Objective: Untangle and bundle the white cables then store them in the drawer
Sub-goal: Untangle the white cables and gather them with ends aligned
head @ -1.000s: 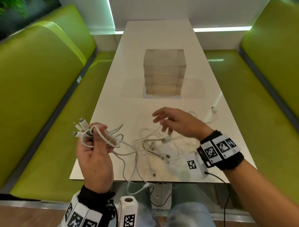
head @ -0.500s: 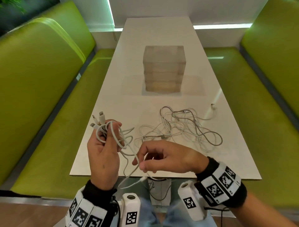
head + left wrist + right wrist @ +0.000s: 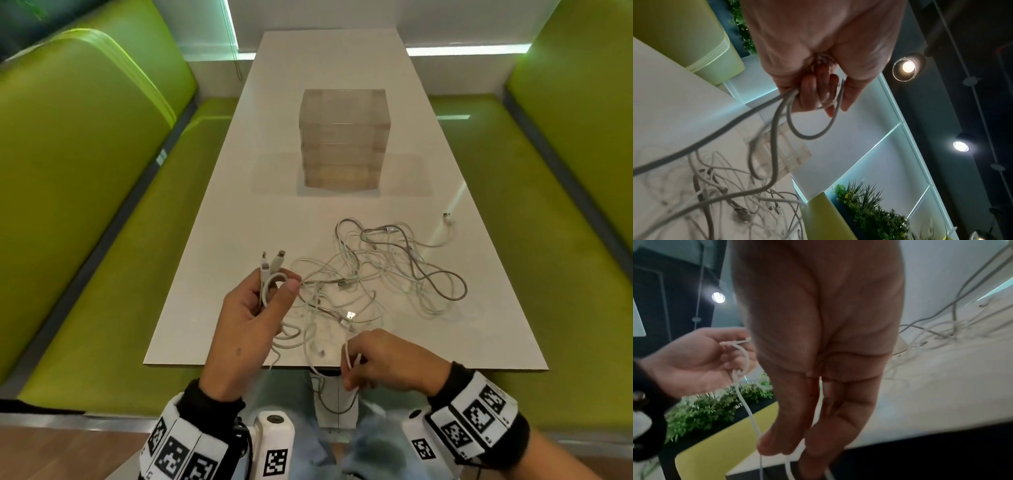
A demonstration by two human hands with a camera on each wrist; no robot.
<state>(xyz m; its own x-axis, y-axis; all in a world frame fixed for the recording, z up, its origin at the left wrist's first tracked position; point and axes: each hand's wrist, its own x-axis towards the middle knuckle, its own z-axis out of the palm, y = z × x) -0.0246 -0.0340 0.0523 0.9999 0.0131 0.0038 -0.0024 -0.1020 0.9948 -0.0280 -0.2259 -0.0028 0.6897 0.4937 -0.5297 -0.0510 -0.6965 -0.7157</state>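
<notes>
A tangle of white cables (image 3: 387, 274) lies on the near half of the white table (image 3: 212, 260). My left hand (image 3: 270, 291) is raised over the table's near left part and grips a small coil of white cable (image 3: 269, 279), its plug ends (image 3: 274, 262) sticking up past the fingers; loops of it hang down (image 3: 803, 128). My right hand (image 3: 356, 366), at the table's front edge, pinches a strand of white cable (image 3: 821, 402) that runs through its curled fingers. A clear stacked drawer unit (image 3: 344, 137) stands at mid-table, all drawers closed.
Green upholstered benches (image 3: 85, 171) flank the table on both sides. One plug end (image 3: 448, 216) lies apart at the right of the tangle. Cable strands hang over the table's front edge towards my lap (image 3: 329, 387).
My right hand left the tangle, pulled back to the front edge and took hold of a strand. My left hand moved right and forward with its coil.
</notes>
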